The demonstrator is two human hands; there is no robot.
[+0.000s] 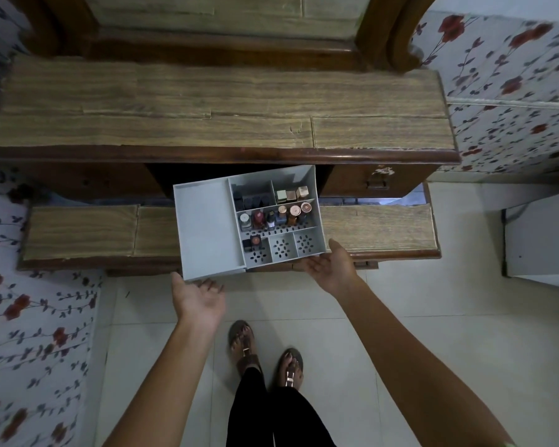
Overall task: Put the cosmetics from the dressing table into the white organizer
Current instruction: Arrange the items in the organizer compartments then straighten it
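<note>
Feet (pixel 265 356) in sandals stand on the tiled floor (pixel 400 350). Above them, both hands are open, palms up, fingers spread. The left hand (pixel 199 296) meets the organizer's (pixel 204 227) near-left corner; the right hand (pixel 331 264) meets its near-right corner. Whether either supports it cannot be told. The organizer sits tilted over the lower shelf (pixel 378 227), below the worktop (pixel 220 108). Cosmetics (pixel 276 216) stand upright in its right compartments; the left tray is bare.
</note>
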